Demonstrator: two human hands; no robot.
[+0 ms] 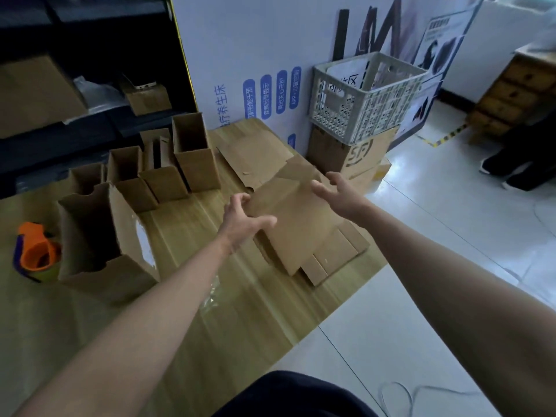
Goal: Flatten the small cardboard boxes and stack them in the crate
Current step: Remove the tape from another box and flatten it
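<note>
A flattened cardboard box (296, 224) lies on top of other flat pieces at the right end of the wooden table (228, 311). My left hand (245, 219) is at its left edge with fingers spread and curved, thumb over the cardboard. My right hand (337, 189) hovers over its far right corner, fingers spread and holding nothing. Another flat piece (255, 155) lies further back. Several upright open boxes (192, 152) stand in a row to the left. The grey plastic crate (365, 96) sits on a brown carton beyond the table's end.
An orange tape dispenser (36, 254) lies at the left, beside a large open box (99, 239). Dark shelving with cartons fills the back left. A white printed panel stands behind the table. A person's dark shoes (511, 173) rest on the tiled floor at the right.
</note>
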